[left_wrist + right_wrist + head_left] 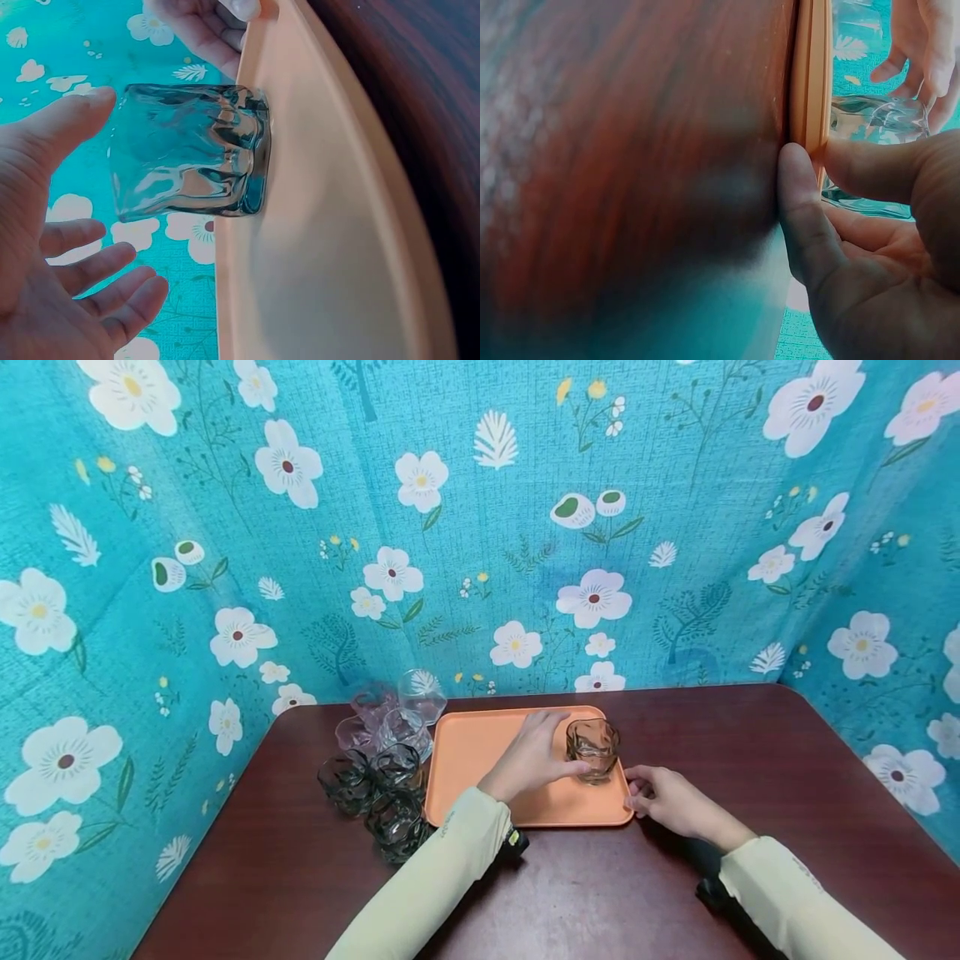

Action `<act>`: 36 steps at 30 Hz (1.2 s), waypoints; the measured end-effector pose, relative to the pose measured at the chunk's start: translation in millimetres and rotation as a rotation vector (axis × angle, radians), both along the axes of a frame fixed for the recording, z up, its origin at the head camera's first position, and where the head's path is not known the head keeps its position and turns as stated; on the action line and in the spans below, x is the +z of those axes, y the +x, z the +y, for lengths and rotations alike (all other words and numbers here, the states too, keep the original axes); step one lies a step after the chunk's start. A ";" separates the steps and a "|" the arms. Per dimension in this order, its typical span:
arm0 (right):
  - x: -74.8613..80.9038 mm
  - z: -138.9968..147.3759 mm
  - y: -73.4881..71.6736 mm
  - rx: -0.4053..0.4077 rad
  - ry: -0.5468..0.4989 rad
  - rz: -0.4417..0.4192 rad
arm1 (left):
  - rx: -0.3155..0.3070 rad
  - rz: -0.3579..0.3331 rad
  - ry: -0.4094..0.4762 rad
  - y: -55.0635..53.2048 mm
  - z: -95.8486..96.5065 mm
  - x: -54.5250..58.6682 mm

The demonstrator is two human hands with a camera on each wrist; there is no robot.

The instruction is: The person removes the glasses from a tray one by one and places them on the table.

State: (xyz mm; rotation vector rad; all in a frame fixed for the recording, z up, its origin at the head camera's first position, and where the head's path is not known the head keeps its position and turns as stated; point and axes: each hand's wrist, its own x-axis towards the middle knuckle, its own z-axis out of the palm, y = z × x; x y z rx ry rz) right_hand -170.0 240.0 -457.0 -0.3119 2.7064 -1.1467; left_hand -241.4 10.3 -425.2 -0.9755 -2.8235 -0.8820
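An amber-tinted glass tumbler (592, 750) with wavy sides stands upright on the right part of an orange tray (480, 760). Beside the tumbler is the left hand (528, 756), thumb and fingers spread wide. In the left wrist view its thumb tip is close to the rim of the tumbler (191, 150), while the other fingers are apart from it. The right hand (675, 802) pinches the tray's right edge near the front corner. Its thumb and a finger meet on the tray rim (810, 82) in the right wrist view.
Left of the tray, several dark grey glasses (397, 827) stand close together. Behind them are clear glasses (422, 697) and pinkish ones (372, 702). The dark wooden table (600, 893) ends at a teal floral curtain (465, 527).
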 end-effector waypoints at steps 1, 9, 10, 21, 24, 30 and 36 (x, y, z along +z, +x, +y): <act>-0.1 0.1 -0.1 0.002 0.002 0.001 | -0.003 -0.001 -0.006 -0.6 1.6 -0.3; -1.1 1.2 -0.9 -0.002 0.008 0.004 | -0.014 -0.001 -0.053 -3.1 14.0 -1.2; -1.3 1.3 -0.9 -0.003 0.010 0.004 | -0.015 -0.001 -0.052 -3.1 15.7 -1.3; -2.3 2.1 -1.4 0.015 0.002 0.009 | 0.012 -0.042 -0.041 -2.3 26.3 -0.4; -1.8 2.5 -1.9 0.012 -0.002 0.003 | 0.020 -0.042 -0.035 -2.5 27.4 1.2; -2.3 3.0 -1.5 0.007 -0.007 -0.011 | 0.025 -0.031 -0.039 -2.9 29.9 1.9; -3.5 3.3 -2.0 0.009 -0.004 -0.010 | 0.019 0.006 -0.029 -2.7 30.5 0.3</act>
